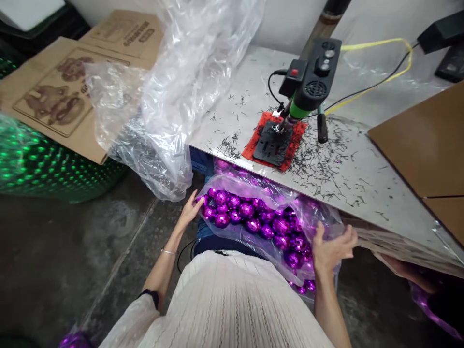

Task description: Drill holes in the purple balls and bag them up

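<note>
- Purple balls (246,210) – round, shiny, mirror-faceted – fill the open clear bag (232,235) between both hands' fingers.
- Left hand (191,208) reaches forward to the bag's left end; whether its fingers pinch the plastic, I can't tell.
- Right hand (331,246) is at the right end, thumb raised, fingers parted from it, pointing outward.
</note>
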